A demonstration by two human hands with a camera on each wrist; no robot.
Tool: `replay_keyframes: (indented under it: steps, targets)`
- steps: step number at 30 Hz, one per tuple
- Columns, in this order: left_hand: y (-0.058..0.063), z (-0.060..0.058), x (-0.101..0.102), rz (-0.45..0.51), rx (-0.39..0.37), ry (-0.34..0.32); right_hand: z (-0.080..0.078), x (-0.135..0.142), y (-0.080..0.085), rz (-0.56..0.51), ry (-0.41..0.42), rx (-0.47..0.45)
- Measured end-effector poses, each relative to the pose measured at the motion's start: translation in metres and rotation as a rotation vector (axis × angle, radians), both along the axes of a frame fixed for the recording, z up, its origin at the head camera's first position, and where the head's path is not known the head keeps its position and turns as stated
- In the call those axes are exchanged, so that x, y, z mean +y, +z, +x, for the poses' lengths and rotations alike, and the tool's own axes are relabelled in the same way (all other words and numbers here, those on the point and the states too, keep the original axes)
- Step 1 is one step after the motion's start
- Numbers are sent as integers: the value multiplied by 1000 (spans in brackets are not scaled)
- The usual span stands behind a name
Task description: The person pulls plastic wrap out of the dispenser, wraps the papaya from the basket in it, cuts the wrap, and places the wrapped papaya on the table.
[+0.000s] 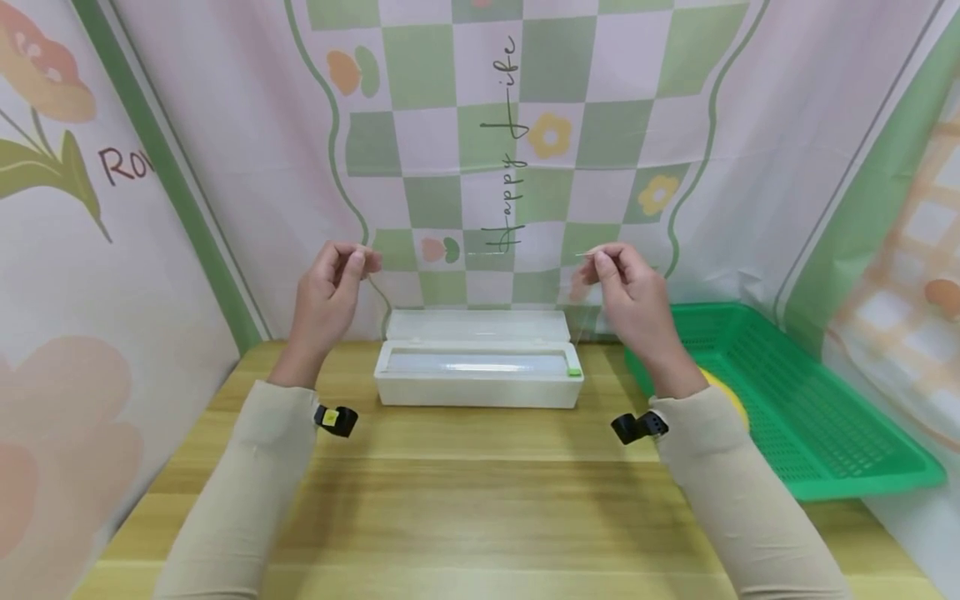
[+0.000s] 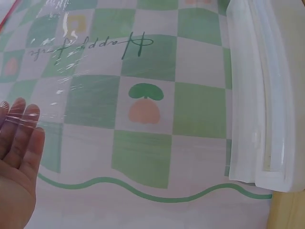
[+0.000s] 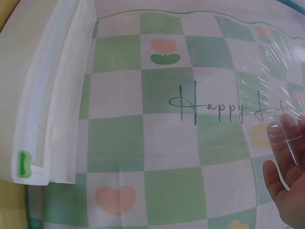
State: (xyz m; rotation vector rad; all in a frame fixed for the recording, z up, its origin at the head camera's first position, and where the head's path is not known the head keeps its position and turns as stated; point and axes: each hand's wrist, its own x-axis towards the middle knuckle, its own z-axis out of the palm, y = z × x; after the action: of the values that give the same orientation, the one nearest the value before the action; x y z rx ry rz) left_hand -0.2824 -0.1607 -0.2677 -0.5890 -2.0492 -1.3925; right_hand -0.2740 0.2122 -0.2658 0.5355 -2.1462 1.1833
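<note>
A sheet of clear cling film [image 2: 71, 90] is stretched between the two raised hands, its glossy creases showing best in the wrist views. At the left, the left hand [image 1: 326, 287] pinches one top corner between thumb and fingers. Opposite it, the right hand [image 1: 630, 292] pinches the other corner the same way. Through the film, fingers of both hands show in the wrist views. Below and between the hands, a white cling film dispenser [image 1: 480, 394] sits on the table with its lid [image 1: 480, 325] raised. A green slider [image 1: 573, 372] is at its right end.
To the right stands a green plastic basket [image 1: 840, 487], with a yellow object [image 1: 727, 393] in it partly hidden by the right forearm. The wooden table [image 1: 480, 500] meets a checkered wall cloth [image 1: 420, 67] behind the dispenser. Another patterned cloth [image 1: 135, 292] hangs at left.
</note>
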Motion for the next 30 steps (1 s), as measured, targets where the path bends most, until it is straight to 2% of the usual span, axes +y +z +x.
replay_keyframes:
  steps: [30]
  targets:
    - [28,12,-6,-8,108,-5,8,-2,35,-42,52,112]
